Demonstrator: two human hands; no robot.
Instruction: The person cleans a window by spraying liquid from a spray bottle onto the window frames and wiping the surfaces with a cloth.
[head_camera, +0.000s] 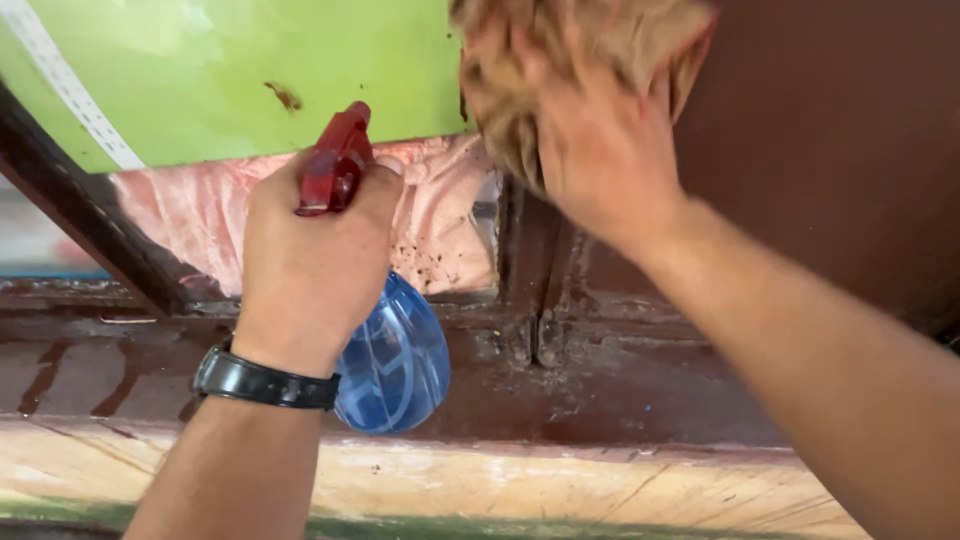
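My left hand grips a spray bottle with a red trigger head and a clear blue body; a black watch sits on that wrist. My right hand presses a crumpled brown cloth against the upper part of a dark brown window frame. The cloth covers the frame's top near a green panel. Both hands are raised, the bottle just left of the cloth.
A pink wrinkled sheet shows behind the pane under the green panel. A brown frame ledge with drip marks runs across, above a pale painted sill. A brown shutter fills the right.
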